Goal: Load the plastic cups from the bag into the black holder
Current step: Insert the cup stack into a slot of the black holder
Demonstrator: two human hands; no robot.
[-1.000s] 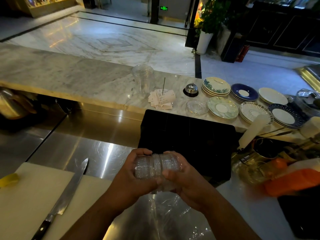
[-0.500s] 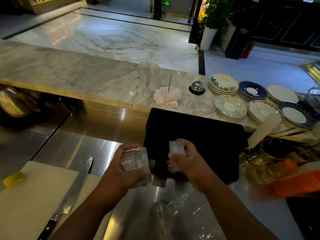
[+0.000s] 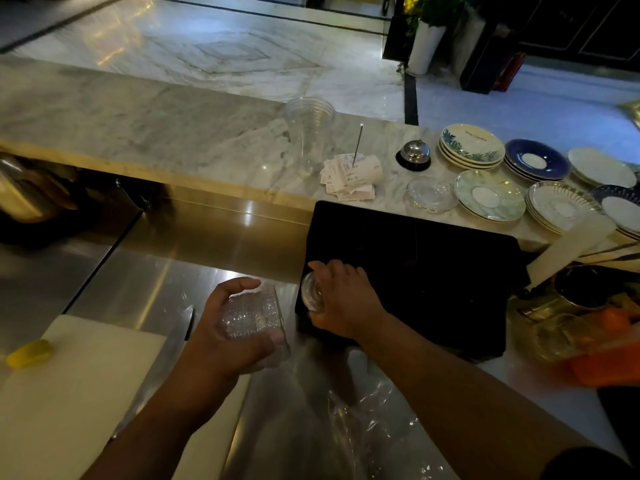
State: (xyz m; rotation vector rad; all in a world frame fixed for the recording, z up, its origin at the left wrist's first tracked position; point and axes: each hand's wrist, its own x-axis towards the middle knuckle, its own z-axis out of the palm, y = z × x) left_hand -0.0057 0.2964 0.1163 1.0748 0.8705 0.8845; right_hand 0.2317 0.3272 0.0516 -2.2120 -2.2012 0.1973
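Nearest the camera, a crumpled clear plastic bag (image 3: 349, 420) lies on the steel worktop (image 3: 149, 292) at its near edge, between the two forearms. Left of it a white cutting board (image 3: 69, 393) covers the near left corner, with a yellow scrap (image 3: 29, 353) at its left edge and a knife (image 3: 180, 334) along its right edge, mostly hidden by the left arm.

The left hand (image 3: 228, 327) is raised over the worktop, fingers curled and thumb underneath, gripping a short stack of plastic cups (image 3: 251, 317) lying on its side. The cups are clear, ribbed or faceted so they glitter, nested tightly, and partly wrapped in thin film.

Just right, the right hand (image 3: 346, 303) rests at the near left corner of the black holder (image 3: 415, 271), fingers bent and pressed together over a smaller cup stack (image 3: 311, 294). Only its round clear end shows, facing left, at the holder's left edge; whether it already sits in a slot cannot be told.

The holder is a dark flat-topped box standing against the raised marble counter (image 3: 138, 126); its compartments are too dark to make out.

On the counter's near edge behind the holder lie receipts on a spike (image 3: 351, 173), a clear glass dish (image 3: 431, 194) and a call bell (image 3: 414, 154). Left of the receipts stands an upright stack of tall clear cups (image 3: 308, 133). Toward the right end sit piles of patterned saucers (image 3: 490, 195).
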